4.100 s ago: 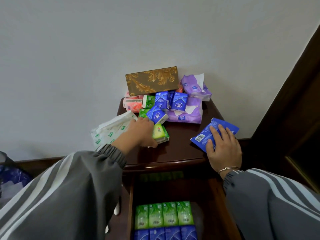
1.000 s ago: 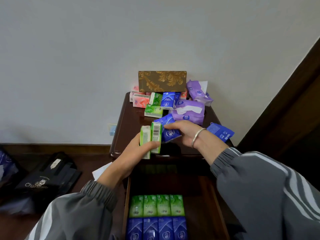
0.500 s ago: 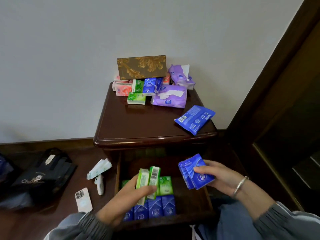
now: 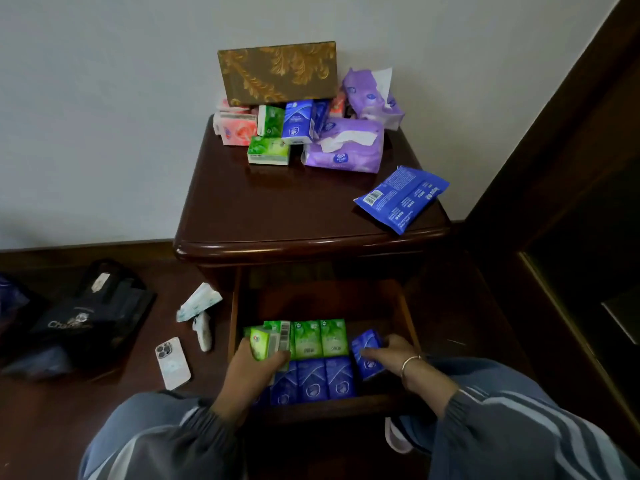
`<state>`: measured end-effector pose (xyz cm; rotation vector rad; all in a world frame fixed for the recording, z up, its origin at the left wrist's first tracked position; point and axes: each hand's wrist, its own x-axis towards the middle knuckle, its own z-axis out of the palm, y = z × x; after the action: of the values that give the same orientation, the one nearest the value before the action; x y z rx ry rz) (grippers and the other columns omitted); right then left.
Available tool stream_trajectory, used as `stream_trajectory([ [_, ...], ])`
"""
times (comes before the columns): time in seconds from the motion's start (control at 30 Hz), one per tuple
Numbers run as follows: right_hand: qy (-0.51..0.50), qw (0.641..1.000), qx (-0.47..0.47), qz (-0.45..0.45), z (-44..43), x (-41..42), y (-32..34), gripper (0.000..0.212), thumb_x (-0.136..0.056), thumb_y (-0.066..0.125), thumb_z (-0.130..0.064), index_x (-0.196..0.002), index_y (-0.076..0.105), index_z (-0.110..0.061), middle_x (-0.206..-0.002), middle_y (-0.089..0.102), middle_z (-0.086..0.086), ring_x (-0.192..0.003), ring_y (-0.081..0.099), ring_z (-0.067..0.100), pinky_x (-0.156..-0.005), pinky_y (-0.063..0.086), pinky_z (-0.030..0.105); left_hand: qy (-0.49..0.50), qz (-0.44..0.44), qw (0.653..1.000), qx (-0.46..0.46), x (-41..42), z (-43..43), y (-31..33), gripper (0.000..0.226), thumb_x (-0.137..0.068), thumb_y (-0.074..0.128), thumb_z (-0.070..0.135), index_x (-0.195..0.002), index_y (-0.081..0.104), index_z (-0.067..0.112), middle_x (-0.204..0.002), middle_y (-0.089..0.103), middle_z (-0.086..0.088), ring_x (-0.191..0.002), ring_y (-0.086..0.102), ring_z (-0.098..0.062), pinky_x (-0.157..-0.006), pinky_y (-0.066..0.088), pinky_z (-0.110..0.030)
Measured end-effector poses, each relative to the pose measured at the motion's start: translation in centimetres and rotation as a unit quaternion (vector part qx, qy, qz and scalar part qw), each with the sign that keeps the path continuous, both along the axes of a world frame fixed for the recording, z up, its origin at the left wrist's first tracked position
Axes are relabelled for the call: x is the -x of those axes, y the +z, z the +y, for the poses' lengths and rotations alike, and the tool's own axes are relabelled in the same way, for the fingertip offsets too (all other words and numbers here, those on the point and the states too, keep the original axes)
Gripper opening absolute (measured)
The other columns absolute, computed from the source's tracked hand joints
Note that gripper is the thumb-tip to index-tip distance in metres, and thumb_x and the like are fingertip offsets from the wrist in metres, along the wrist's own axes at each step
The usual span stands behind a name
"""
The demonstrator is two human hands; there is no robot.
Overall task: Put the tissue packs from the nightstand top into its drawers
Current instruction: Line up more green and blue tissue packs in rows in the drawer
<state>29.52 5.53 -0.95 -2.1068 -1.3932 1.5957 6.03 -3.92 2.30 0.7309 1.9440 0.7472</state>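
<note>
The dark wood nightstand [image 4: 277,216] has its drawer [image 4: 410,317] pulled open, with rows of green and blue tissue packs [image 4: 320,358] inside. My left hand [image 4: 249,372] grips two green tissue packs [image 4: 268,342] at the drawer's left side. My right hand [image 4: 391,355] holds blue tissue packs [image 4: 367,351] down at the right end of the rows. On the nightstand top lie a flat blue pack [image 4: 401,197], purple soft packs [image 4: 346,147], small green, blue and pink packs [image 4: 277,133], and a gold-patterned box [image 4: 277,72].
On the floor to the left lie a phone [image 4: 172,362], a white tissue pack [image 4: 198,301], a small white object [image 4: 202,330] and a black bag [image 4: 86,317]. A dark wooden frame [image 4: 554,168] rises on the right. The wall is close behind the nightstand.
Both hands have moved down from the nightstand top into the open drawer, carrying the green and blue packs. The view has tilted downward.
</note>
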Motion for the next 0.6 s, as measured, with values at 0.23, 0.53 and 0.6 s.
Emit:
stream_trajectory([
  [0.23,0.091,0.989,0.072,-0.09,-0.1,0.5,-3.0,0.059,-0.082,0.069,-0.031,-0.13,0.047,-0.005,-0.133,0.052,0.015,-0.117,0.053,0.029,-0.099,0.045,0.04,-0.015,-0.005,1.0,0.001,-0.7,0.7,-0.2,0.038,-0.079,0.074,0.021,-0.108,0.051,0.011,-0.091,0.067,-0.003,-0.071,0.066,-0.011,-0.046,0.046,-0.013],
  [0.53,0.157,0.965,0.194,-0.08,1.6,-0.8,-3.3,0.064,-0.08,0.072,-0.032,-0.134,0.046,-0.008,-0.139,0.049,0.01,-0.123,0.049,0.029,-0.1,0.045,0.042,-0.026,-0.003,1.0,0.0,-0.6,0.9,-0.2,0.038,-0.078,0.075,0.027,-0.105,0.053,0.013,-0.09,0.067,-0.002,-0.074,0.065,-0.014,-0.053,0.044,-0.02],
  [0.6,0.188,0.96,0.181,-0.106,1.6,-0.8,-3.3,0.065,-0.077,0.075,-0.033,-0.131,0.048,-0.01,-0.136,0.051,0.01,-0.121,0.051,0.029,-0.1,0.046,0.042,-0.028,-0.008,1.0,-0.002,-0.7,0.9,-0.3,0.036,-0.077,0.075,0.027,-0.103,0.053,0.015,-0.089,0.067,-0.001,-0.074,0.065,-0.014,-0.054,0.045,-0.021],
])
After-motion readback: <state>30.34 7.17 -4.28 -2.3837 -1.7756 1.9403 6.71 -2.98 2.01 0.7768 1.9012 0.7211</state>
